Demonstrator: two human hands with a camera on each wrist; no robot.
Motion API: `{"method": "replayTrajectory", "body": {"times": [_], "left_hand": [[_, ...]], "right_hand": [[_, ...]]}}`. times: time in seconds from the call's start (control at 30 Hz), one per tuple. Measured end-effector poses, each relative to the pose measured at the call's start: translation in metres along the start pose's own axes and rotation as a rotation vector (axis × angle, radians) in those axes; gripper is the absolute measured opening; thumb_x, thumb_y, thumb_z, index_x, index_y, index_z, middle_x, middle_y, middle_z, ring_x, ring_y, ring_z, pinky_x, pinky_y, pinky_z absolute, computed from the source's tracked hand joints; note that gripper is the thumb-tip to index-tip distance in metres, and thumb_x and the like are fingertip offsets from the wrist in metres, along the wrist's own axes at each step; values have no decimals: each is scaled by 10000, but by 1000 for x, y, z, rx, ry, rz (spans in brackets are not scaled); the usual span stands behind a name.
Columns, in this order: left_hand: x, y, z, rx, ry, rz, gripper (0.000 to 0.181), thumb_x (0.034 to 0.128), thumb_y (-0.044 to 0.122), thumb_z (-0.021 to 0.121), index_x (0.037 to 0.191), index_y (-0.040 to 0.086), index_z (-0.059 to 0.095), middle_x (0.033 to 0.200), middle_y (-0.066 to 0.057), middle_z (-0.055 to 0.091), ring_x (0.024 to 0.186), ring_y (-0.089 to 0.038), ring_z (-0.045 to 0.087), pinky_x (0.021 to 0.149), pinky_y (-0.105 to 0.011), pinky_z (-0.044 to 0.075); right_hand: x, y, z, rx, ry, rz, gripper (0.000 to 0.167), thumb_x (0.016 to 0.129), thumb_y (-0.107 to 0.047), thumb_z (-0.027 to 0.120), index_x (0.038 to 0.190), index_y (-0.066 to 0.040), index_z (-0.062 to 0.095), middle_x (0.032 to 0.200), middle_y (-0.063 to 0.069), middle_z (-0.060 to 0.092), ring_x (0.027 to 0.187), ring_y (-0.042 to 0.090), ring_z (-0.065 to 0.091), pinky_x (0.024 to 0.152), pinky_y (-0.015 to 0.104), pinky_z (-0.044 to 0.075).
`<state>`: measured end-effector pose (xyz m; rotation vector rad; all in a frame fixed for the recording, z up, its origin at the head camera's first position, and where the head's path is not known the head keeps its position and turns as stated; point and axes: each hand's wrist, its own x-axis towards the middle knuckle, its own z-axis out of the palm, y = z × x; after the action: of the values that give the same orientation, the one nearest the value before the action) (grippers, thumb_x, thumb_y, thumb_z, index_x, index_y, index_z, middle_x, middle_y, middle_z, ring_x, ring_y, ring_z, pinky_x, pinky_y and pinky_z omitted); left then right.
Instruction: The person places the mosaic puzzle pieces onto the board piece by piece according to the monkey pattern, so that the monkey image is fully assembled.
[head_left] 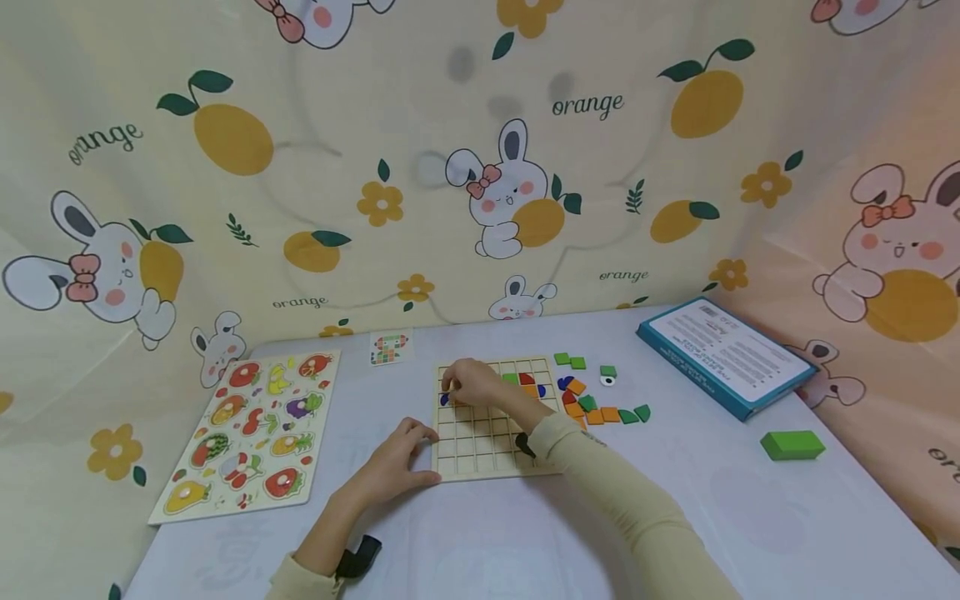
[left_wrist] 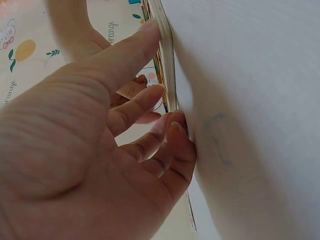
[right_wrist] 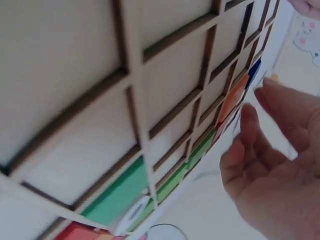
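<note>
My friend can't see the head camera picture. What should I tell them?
A person's right hand reaches over a wooden grid board partly filled with colourful pieces, while the left hand touches its left side. Loose pieces lie to its right. A fruit puzzle lies further left; a blue-edged box and green block are far right.

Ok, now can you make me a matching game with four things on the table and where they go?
Things:
1. Pale wooden grid board
2. Flat blue-sided box with a white printed top
3. Bright green rectangular block
4. Small white card with a coloured picture

Places:
A. Near the table's back, left of the middle
B. On the right, in front of the box
C. Beneath the right hand
D. Back right of the table

Pairs: 1-C, 2-D, 3-B, 4-A
</note>
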<state>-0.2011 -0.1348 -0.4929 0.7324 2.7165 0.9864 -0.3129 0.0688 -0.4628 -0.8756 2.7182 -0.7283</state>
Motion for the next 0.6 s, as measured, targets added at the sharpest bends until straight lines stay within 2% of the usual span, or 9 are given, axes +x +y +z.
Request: {"method": "replayTrajectory", "body": {"times": [0.13, 0.27, 0.4, 0.53, 0.6], "left_hand": [[-2, 0, 0, 0, 5, 19, 525, 813, 261, 841, 1235, 84, 582, 1165, -46, 492, 929, -153, 475, 789, -324, 443], [-2, 0, 0, 2, 13, 37, 524, 810, 250, 844, 1229, 73, 584, 1151, -52, 494, 917, -158, 474, 775, -312, 436], [-2, 1, -1, -3, 10, 28, 524, 811, 244, 844, 1234, 79, 583, 1162, -46, 492, 923, -147, 475, 784, -315, 441], [-1, 1, -1, 0, 6, 19, 528, 810, 248, 845, 1235, 79, 583, 1160, -45, 490, 923, -143, 470, 785, -319, 439], [-1, 1, -1, 1, 8, 17, 530, 810, 250, 845, 1238, 79, 583, 1160, -44, 489, 923, -142, 469, 784, -318, 438]], "right_hand": [[2, -5, 4, -36, -46, -79, 135, 903, 16, 689, 1006, -40, 757, 943, 52, 698, 853, 161, 611, 754, 284, 494], [2, -7, 5, -56, -45, -126, 192, 879, 114, 637, 931, -19, 764, 948, 75, 720, 899, 195, 646, 778, 301, 518], [0, -7, 5, -59, -41, -129, 184, 888, 94, 636, 883, -38, 765, 897, 50, 709, 841, 159, 627, 741, 283, 510], [0, -6, 5, -89, -25, -113, 142, 911, 15, 658, 927, -77, 765, 885, 19, 686, 774, 125, 558, 698, 274, 467], [0, -7, 5, -107, -13, -107, 178, 913, 24, 635, 958, -83, 770, 925, 23, 698, 811, 134, 576, 715, 279, 471]]}}
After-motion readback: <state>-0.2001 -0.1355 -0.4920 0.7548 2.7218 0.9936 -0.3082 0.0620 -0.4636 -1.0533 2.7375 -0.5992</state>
